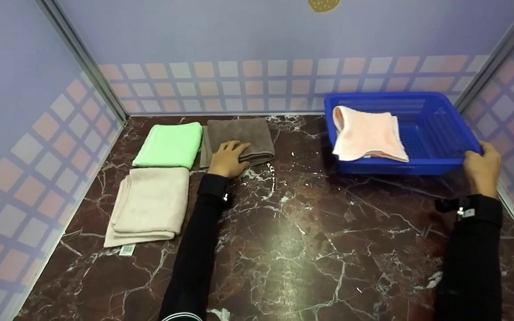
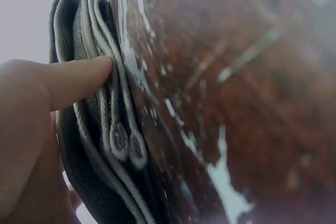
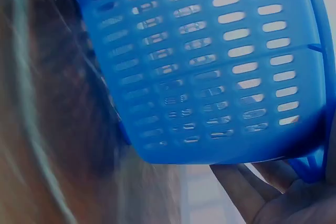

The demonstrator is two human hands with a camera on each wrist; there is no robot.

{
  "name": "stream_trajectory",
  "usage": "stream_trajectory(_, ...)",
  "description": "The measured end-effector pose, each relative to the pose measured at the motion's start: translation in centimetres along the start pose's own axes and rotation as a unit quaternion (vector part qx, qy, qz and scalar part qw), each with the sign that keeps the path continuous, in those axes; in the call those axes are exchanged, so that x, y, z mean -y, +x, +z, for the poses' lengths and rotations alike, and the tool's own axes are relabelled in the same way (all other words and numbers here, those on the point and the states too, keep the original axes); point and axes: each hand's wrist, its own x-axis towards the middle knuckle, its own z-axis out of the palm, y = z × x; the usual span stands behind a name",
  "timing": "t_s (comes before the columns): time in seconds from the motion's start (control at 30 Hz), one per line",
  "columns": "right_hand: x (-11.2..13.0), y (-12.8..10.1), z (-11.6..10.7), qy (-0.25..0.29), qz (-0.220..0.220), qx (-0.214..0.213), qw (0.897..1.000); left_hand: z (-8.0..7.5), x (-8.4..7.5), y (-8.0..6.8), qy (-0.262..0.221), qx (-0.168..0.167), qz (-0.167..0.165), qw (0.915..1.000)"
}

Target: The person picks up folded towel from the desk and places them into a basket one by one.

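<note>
Two hands at work, two things. Left hand (image 1: 228,158) lies on the near edge of the folded grey-brown towel (image 1: 243,136), fingers over the top layer, thumb (image 2: 79,80) pressing the stacked hems in the left wrist view; looks like a loose clasp on the fold. The towel sits at the back of the marble worktop (image 1: 292,232), just beside a green towel (image 1: 170,145), with a beige towel (image 1: 150,205) nearer the person. Likely soft, light, floppy; layers will slide apart, so best pinched across the whole folded edge, all layers together.

Right hand (image 1: 482,167) grips the near right corner of the blue basket (image 1: 440,133), fingers (image 3: 247,190) curled under the rim. The basket stands back right on the worktop, a pink towel (image 1: 368,133) draped over its left front edge. Probably light, stiff plastic, slightly slick; the rim corner is a fair hold.
</note>
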Motion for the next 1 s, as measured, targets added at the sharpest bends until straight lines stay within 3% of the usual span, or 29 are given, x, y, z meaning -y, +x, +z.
stream_trajectory(0.13,2.0,-1.6,2.7,-0.004,-0.041,0.006,0.999,0.1,-0.2,0.4,-0.008,-0.001,0.005,1.0000)
stream_trajectory(0.33,4.6,-4.6,8.1,0.010,-0.061,0.023,0.998,0.5,-0.2,0.7,-0.005,0.009,0.009,0.9999)
stream_trajectory(0.47,5.5,-6.2,10.5,0.002,-0.088,0.023,0.996,0.8,0.2,0.5,0.000,0.012,0.007,0.9999)
stream_trajectory(0.87,5.9,-6.6,11.0,0.001,-0.090,0.030,0.995,0.3,0.3,0.5,-0.003,0.011,0.004,0.9999)
stream_trajectory(1.0,5.9,-6.6,11.0,-0.001,-0.090,0.034,0.995,0.1,0.2,-0.5,0.006,0.019,0.015,0.9997)
